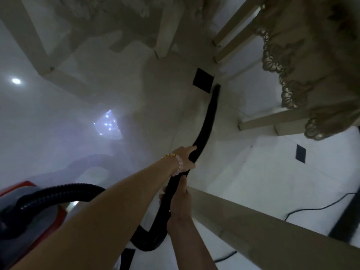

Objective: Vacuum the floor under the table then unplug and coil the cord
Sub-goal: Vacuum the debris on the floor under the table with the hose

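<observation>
**Floor Pass Under the Counter Under Way; Cord Not Yet Handled**

Both hands had hold of the black nozzle tube [204, 129]. The left hand [185, 158], with a beaded bracelet at the wrist, was curled round the tube farther forward, its forefinger laid along it. The right hand [179, 199] was wrapped round the tube just behind.

The tube's tip [216, 88] sat low at the white floor [263, 172], among pale wooden legs and just beside a dark square tile [202, 80]. The ribbed hose [58, 191] ran back to the red-and-grey vacuum body [29, 240] at the person's left. The cord [315, 207] lay loose on the floor to the right. The plug was not visible.

In my judgement, the vacuuming was only partly done. The tip should be kept down on the floor and worked in overlapping strokes between the legs. It should stay clear of the hanging lace cloth [311, 65], which suction could catch.
</observation>
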The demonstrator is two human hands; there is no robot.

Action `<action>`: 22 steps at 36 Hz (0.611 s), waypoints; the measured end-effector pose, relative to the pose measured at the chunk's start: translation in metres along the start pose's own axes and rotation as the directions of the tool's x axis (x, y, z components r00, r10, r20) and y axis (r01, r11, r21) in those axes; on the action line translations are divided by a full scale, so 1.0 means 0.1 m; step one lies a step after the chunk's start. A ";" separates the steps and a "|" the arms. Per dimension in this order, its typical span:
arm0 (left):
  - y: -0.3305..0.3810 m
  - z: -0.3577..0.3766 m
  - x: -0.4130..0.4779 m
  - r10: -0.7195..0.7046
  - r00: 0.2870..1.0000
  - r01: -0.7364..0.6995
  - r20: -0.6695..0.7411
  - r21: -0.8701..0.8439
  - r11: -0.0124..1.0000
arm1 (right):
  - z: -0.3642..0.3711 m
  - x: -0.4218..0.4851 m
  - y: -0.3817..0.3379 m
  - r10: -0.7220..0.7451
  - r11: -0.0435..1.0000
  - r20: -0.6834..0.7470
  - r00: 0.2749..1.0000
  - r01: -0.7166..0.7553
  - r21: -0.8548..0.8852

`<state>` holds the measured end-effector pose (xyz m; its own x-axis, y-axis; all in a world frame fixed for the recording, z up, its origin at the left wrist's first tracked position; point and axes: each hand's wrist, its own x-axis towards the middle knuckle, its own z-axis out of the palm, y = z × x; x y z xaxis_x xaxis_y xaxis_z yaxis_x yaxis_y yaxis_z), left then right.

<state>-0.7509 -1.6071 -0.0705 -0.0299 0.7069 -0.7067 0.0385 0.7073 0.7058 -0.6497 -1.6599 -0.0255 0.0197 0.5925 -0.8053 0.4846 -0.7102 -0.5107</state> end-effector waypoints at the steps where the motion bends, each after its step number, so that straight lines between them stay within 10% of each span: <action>1: -0.01 0.06 0.00 -0.001 1.000 0.001 0.020 0.013 1.000 | -0.04 -0.01 0.04 -0.007 1.000 -0.007 1.000 0.007 -0.009; 22: -0.14 0.35 -0.96 -0.046 0.998 0.047 0.032 -0.032 0.998 | -0.26 -0.92 0.38 0.010 0.986 0.092 0.996 0.006 -0.168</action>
<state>-0.7140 -1.6847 -0.0140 0.0006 0.6732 -0.7394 0.0046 0.7394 0.6732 -0.6101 -1.7310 0.0371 -0.0559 0.5481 -0.8345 0.6246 -0.6329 -0.4575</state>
